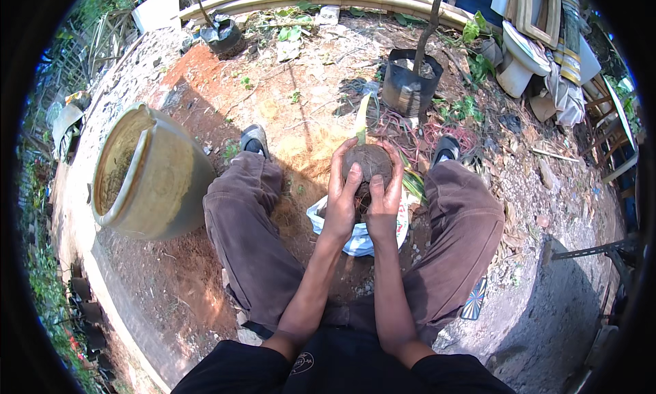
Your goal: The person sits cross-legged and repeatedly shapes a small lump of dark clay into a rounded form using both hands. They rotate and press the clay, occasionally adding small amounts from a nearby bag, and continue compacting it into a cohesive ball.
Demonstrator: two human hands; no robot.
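Note:
Between my two hands I hold a round ball of dark, damp soil (370, 158). My left hand (342, 189) cups its left side and my right hand (385, 191) its right, both thumbs resting on the near face. A pale green and yellow leaf (363, 118) rises from the far side of the ball. Below my wrists stands a white plastic sack (360, 244) with its rim rolled down and dark soil inside, partly hidden by my hands. Striped green and yellow leaves (413, 184) lie just right of the sack.
A large glazed pot (177, 174) lies tilted at left. Tan coconut fibre (312, 156) is spread on the ground. Beyond are a black planter bag (412, 89) with a stem, pink twine (456, 138) and a discarded toilet (520, 61). A phone (474, 299) lies by my right thigh.

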